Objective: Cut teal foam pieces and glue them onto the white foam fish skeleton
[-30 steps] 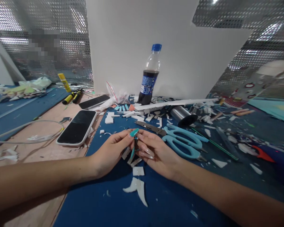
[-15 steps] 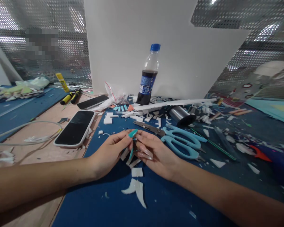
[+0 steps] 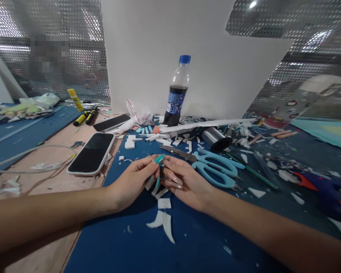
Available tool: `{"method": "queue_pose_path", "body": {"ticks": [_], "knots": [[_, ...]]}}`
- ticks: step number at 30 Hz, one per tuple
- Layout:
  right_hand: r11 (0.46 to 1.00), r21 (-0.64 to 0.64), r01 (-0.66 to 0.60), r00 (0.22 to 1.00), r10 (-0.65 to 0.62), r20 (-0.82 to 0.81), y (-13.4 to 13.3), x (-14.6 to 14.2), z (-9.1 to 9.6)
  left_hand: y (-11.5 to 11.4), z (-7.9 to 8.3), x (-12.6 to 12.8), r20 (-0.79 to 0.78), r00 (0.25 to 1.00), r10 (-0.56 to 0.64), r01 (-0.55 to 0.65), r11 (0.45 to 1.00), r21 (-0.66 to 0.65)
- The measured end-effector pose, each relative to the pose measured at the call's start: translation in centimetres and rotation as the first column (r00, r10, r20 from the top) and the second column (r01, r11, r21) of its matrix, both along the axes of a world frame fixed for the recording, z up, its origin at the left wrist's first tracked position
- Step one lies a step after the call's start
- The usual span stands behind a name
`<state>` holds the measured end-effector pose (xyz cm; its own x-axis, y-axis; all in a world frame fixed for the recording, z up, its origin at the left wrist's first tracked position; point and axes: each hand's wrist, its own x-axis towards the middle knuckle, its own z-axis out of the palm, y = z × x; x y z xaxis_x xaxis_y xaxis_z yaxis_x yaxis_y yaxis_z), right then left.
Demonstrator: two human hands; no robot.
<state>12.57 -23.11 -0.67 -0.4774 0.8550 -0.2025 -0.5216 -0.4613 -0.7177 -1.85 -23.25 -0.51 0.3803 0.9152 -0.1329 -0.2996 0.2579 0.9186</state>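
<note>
My left hand point(image 3: 132, 179) and my right hand point(image 3: 189, 182) meet over the blue mat, fingertips pinched together. Whatever sits between them is mostly hidden and too small to name. A long teal nail shows on the left thumb, and a narrow teal shape points down between the hands. Below the fingers lie several narrow white strips point(image 3: 161, 193), a small white square point(image 3: 164, 203) and a curved, tail-shaped white foam piece point(image 3: 162, 221). Blue-handled scissors point(image 3: 216, 168) rest just beyond my right hand, blades pointing left.
A phone point(image 3: 92, 153) and a cable point(image 3: 31, 148) lie at left. Behind stand a cola bottle point(image 3: 176, 94) and a large white board point(image 3: 204, 30). Foam scraps, a spool point(image 3: 216, 138), a green stick point(image 3: 255, 174) and a dark blue glue gun point(image 3: 329, 193) spread rightward.
The view has shifted slightly, so things on the right appear a little further left. Both hands keep their pinched pose, with only slight finger movement.
</note>
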Motion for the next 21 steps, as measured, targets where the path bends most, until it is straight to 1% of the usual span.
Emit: {"method": "queue_pose_path", "body": {"ticks": [6,10,14,17,21], "knots": [[0.998,0.059,-0.012,1.000,0.013,-0.017,-0.13,-0.02,0.00,-0.13,-0.10,-0.10,0.013,1.000,0.002,-0.002,1.000,0.030],[0.992,0.122,-0.020,1.000,0.020,0.001,-0.30,-0.19,0.08,-0.28,-0.22,-0.20,0.043,0.999,-0.003,0.002,1.000,0.030],[0.984,0.180,-0.006,0.999,0.000,0.033,-0.36,-0.37,0.14,-0.27,-0.38,-0.26,0.045,0.999,-0.018,0.015,0.997,0.073],[0.983,0.181,-0.019,0.999,0.010,0.049,-0.27,-0.42,0.03,-0.14,-0.57,-0.37,0.037,0.999,-0.004,0.000,0.994,0.113],[0.983,0.184,-0.023,0.998,0.012,0.058,-0.19,-0.42,-0.12,-0.05,-0.73,-0.57,0.029,0.999,-0.020,0.016,0.991,0.135]]}}
